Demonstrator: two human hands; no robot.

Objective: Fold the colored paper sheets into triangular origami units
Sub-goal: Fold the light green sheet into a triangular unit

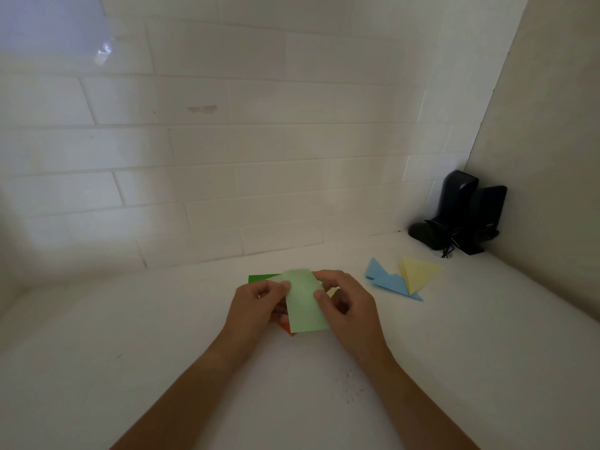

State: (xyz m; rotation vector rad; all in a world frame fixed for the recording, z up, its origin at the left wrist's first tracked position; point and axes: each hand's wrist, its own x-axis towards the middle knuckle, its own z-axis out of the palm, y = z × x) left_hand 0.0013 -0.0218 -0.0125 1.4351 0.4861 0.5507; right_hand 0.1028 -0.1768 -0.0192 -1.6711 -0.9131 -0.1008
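Left hand (256,306) and right hand (347,306) pinch the light-green paper sheet (305,303); folded blue unit (389,282) lies at 3 o'clock. No legible writing.

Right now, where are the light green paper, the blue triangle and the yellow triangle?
light green paper (306,308): head view, middle of sheet.
blue triangle (391,282): head view, flat middle.
yellow triangle (418,272): head view, front face.

Two bare forearms, left hand (256,303), right hand (349,303), no sleeves visible

Beneath the light green sheet (305,303) and both hands, a dark green sheet (259,278) at eleven o'clock and an orange one (287,329) at seven show only corners.
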